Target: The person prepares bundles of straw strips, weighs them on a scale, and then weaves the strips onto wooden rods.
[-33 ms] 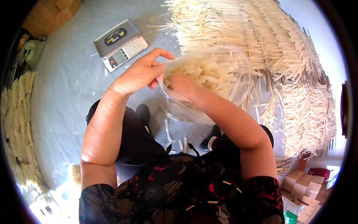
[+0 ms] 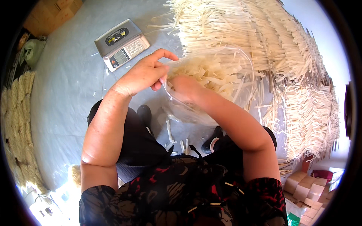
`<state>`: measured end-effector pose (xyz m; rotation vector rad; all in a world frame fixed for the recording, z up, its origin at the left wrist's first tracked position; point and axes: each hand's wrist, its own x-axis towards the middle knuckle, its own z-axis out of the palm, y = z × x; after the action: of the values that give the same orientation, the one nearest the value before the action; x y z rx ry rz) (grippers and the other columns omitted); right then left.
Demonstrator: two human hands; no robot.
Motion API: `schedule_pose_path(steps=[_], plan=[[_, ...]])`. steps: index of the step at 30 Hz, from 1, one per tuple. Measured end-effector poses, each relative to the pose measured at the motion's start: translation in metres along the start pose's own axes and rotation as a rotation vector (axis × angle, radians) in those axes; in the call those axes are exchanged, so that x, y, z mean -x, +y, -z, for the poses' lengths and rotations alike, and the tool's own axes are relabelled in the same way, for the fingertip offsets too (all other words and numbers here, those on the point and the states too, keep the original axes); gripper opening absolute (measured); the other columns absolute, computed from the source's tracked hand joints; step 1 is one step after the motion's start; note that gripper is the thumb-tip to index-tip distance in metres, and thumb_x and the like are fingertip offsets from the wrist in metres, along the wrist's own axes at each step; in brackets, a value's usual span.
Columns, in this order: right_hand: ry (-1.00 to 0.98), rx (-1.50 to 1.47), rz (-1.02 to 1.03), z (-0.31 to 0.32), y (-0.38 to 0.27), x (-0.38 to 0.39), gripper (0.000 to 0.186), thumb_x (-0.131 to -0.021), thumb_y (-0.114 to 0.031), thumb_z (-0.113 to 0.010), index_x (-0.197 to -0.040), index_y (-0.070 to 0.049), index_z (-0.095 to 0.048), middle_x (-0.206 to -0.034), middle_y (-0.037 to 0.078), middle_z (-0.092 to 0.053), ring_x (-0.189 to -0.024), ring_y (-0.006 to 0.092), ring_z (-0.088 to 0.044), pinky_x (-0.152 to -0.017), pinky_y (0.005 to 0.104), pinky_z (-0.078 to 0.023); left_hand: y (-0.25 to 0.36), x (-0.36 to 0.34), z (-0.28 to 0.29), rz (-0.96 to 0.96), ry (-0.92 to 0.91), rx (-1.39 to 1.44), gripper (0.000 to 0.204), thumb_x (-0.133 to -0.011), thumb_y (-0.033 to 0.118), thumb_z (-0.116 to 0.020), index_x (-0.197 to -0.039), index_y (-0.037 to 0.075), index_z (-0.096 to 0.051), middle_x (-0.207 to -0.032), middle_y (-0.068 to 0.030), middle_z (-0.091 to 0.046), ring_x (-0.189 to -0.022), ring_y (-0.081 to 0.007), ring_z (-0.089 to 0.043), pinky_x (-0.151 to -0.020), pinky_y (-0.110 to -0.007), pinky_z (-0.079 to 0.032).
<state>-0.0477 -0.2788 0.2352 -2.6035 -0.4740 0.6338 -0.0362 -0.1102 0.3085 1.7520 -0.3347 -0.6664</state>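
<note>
Bag spot: the clear plastic bag [image 2: 192, 113] is parked on the grey floor [image 2: 64, 105], just beyond the feet and a bit right of centre, with a heap of pale flat strips [image 2: 211, 73] inside.
Left hand: the bag's left rim is pinched by the left hand [image 2: 145, 73], thumb and lower fingers bunched at the plastic, index finger stuck out toward the far right, clear of the pinch.
Right hand: the right hand [image 2: 184, 87] is sunk in at the bag's left part, right among the strips; fingertips are buried, so how far they're opened, or if anything's gripped, can't be told.
In the way: the near right part of the bag is crossed by the right forearm [image 2: 230, 113].
Far left: a digital scale [image 2: 122, 45] is set down near the left hand, nothing loaded on its pan.
Right side: a big layered stack of strips [image 2: 241, 30] is laid out behind the bag, plus a herringbone stack [image 2: 311, 116] nearer on the right.
Near side: loose scraps [image 2: 169, 132] are scattered between the shoes [image 2: 144, 115].
Bag direction: mouth turned up, longer left to right than near to far; strips inside are pointed every which way.
</note>
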Motion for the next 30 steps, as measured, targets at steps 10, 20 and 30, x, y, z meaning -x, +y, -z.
schedule_pose_path(steps=[10, 20, 30], plan=[[0.388, 0.3, 0.428, -0.038, 0.009, 0.016, 0.038, -0.081, -0.02, -0.056, -0.113, 0.0, -0.056, -0.111, 0.019, -0.055, -0.107, 0.0346, -0.053, -0.097, 0.0382, -0.04, -0.003, -0.005, -0.003, -0.024, -0.024, -0.019, 0.035, -0.092, 0.016, -0.046, -0.125, 0.007, -0.053, -0.062, 0.0031, -0.048, -0.052, -0.0055, -0.044, -0.05, -0.02, -0.039], [0.249, -0.65, 0.169, -0.006, -0.003, 0.012, 0.024, -0.082, -0.015, -0.058, -0.101, -0.001, -0.062, -0.099, 0.014, -0.064, -0.095, 0.0271, -0.059, -0.08, 0.0373, -0.047, -0.016, -0.008, 0.006, 0.015, 0.096, -0.016, 0.038, -0.095, 0.017, -0.045, -0.129, 0.001, -0.051, -0.062, 0.0022, -0.049, -0.05, -0.0066, -0.045, -0.049, -0.021, -0.04], [0.512, -0.13, 0.323, -0.022, 0.007, 0.022, 0.02, -0.078, -0.011, -0.058, -0.095, -0.001, -0.061, -0.095, 0.019, -0.061, -0.092, 0.0353, -0.059, -0.081, 0.0397, -0.048, -0.01, -0.005, 0.007, 0.041, 0.104, -0.123, 0.032, -0.095, 0.022, -0.049, -0.12, 0.005, -0.06, -0.061, -0.0003, -0.052, -0.052, -0.009, -0.05, -0.052, -0.024, -0.044]])
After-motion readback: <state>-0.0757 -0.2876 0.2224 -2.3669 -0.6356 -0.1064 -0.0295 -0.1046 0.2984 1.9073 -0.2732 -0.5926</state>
